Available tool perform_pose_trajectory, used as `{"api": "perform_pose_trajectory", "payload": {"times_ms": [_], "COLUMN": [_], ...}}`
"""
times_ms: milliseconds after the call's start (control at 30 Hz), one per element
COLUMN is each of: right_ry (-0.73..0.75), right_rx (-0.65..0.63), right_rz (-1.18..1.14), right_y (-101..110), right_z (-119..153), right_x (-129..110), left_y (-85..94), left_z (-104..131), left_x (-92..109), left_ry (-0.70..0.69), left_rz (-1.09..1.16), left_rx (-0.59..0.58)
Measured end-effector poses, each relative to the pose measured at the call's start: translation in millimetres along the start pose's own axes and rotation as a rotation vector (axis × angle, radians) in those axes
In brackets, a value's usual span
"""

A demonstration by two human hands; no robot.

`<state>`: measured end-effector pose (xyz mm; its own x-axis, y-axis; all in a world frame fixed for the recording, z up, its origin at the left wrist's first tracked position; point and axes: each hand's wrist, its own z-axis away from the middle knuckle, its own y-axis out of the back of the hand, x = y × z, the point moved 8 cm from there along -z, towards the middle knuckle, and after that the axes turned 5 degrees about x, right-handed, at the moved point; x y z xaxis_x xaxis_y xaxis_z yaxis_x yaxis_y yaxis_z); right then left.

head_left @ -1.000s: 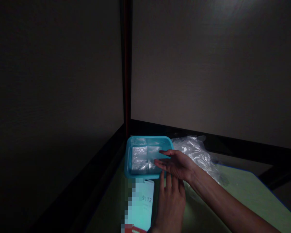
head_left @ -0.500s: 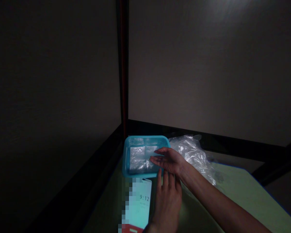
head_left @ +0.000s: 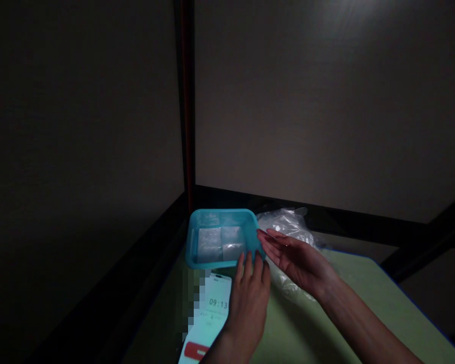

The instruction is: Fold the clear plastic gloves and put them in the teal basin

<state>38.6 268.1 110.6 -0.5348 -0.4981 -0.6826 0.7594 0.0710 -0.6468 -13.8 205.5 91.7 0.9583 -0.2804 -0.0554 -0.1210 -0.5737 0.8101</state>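
Holds left hand (head_left: pixel 249 298) back upward, reaching to the near right corner of the blue basket (head_left: pixel 222 210), with fingers modestly spread and nothing visibly gripped; cannot tell if touching the rim. Holds right hand (head_left: pixel 301 260) just beside the basket's right side, palm partly in view, fingers close together, lightly bent and pointing left, with nothing visible in the grasp. Leaves a narrow gap between the 2 hands.

In the basket, towards the far left of the green table (head_left: pixel 364 303), shows shiny, see-through packets (head_left: pixel 210 243) lying flat in at least 2 columns; too dim to tell exactly what is inside. To the right of the basket, behind the right hand, shows a crumpled clear plastic bag (head_left: pixel 288 222). Nearer than the basket, left of the left hand, shows a lit phone (head_left: pixel 212 316), reading 09:13, with 1 red bar low on the screen and blurred blocks along the left edge. Behind the table, shows 2 dim walls (head_left: pixel 307 126) meeting at a dark corner strip (head_left: pixel 188 101).
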Motion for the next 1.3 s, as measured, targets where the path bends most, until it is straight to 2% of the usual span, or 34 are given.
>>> {"api": "perform_pose_trajectory", "payload": {"times_ms": [100, 200, 333, 633, 733, 800, 867, 933, 1067, 1200, 1300], "right_ry": [0.043, 0.091, 0.127, 0.249, 0.385, 0.512, 0.587, 0.656, 0.720, 0.636, 0.610], "right_rx": [-0.040, 0.034, 0.144, 0.258, 0.309, 0.351, 0.380, 0.368, 0.261, 0.227, 0.225], "right_rz": [-0.018, -0.035, -0.034, 0.103, 0.423, 0.740, 0.907, 1.131, 1.799, 1.976, 2.025], "right_y": [19.4, 42.1, 66.1, 114.7, 131.6, 136.6, 139.4, 133.0, 105.3, 97.6, 98.3], "right_z": [11.8, 25.3, 43.5, 65.6, 68.0, 70.3, 71.2, 71.0, 63.4, 53.4, 54.3], "right_x": [-5.7, -11.2, -16.6, -24.6, -28.9, -33.4, -34.2, -32.7, -15.8, -6.2, -3.9], "left_y": [-1.3, 1.3, 7.6, 7.4, 7.7, 8.6, 9.9, 12.3, 19.3, 20.3, 14.7], "left_z": [-1.5, -3.1, -4.6, -4.3, -3.7, -3.5, -3.7, -4.3, -4.4, 3.1, 13.8], "left_x": [-5.4, -10.9, -14.3, -19.2, -20.6, -22.2, -23.4, -22.5, -7.3, 20.0, 35.6], "left_ry": [0.007, 0.026, 0.027, 0.034, 0.035, 0.042, 0.055, 0.072, 0.074, 0.014, 0.008], "left_rz": [0.036, 0.053, 0.037, 0.001, -0.015, -0.030, -0.043, -0.047, -0.002, 0.110, 0.300], "left_rx": [-0.052, -0.093, -0.092, -0.082, -0.078, -0.069, -0.064, -0.059, -0.046, -0.051, -0.058]}}
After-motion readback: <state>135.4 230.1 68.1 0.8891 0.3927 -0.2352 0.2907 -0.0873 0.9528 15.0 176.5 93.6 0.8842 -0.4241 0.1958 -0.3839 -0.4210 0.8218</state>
